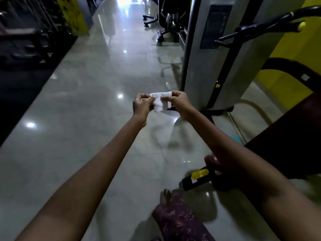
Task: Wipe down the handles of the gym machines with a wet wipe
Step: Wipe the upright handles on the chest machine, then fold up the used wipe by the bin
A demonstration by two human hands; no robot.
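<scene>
A small white wet wipe (160, 101) is held out in front of me at arm's length, over the glossy tiled floor. My left hand (141, 105) pinches its left edge and my right hand (178, 102) pinches its right edge, so the wipe is stretched between them. To the right stands a grey gym machine (217, 54). Its black handle bar with a yellow end cap (271, 26) juts out high at the upper right, well above both hands.
A black lever with a yellow tab (199, 178) lies low on the right, beside a dark red padded seat (286, 146). Black machine feet (161, 33) stand further down the aisle. Dark equipment on a black mat (26, 66) lines the left side. My foot in patterned cloth (175, 214) is below.
</scene>
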